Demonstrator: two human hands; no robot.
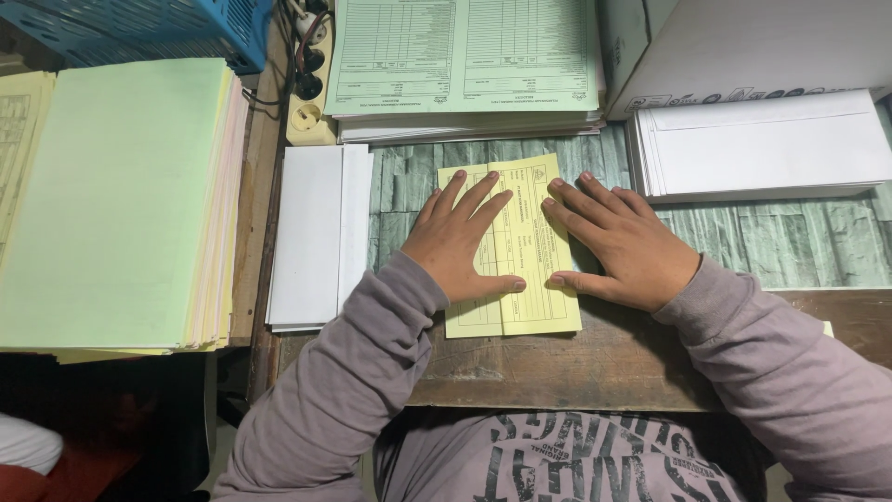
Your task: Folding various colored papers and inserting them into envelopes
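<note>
Wooden at the near edge and covered farther back with a grey-green stone-pattern sheet, the tabletop (799, 244) is crowded with paper on every side, leaving only a small working patch in the middle. On that patch lies a yellow printed form (517, 244), folded lengthwise, its lower end resting on the bare wood. Both hands lie flat on it: the left hand (462, 244) covers the left half with fingers spread, the right hand (621, 244) rests on the right edge and partly on the tabletop beside it. Neither grips anything; the palms are open and pressing down, seemingly to flatten the crease and keep the sheet from springing up.

Supplies sit within arm's reach: a stack of white envelopes (316, 237) just left of the form, another envelope stack (767, 149) at upper right below a white box (753, 46), a pile of green printed forms (465, 60) straight ahead, and a tall ream of green, pink and yellow sheets (116, 204) at far left. A power strip (309, 84) and a blue basket (149, 28) stand behind.

Much of the form's print is hidden under the hands, and its fine type is too small to make out. The box, basket and far-left ream are cut off by the frame, and what lies under the tabletop is dark.
</note>
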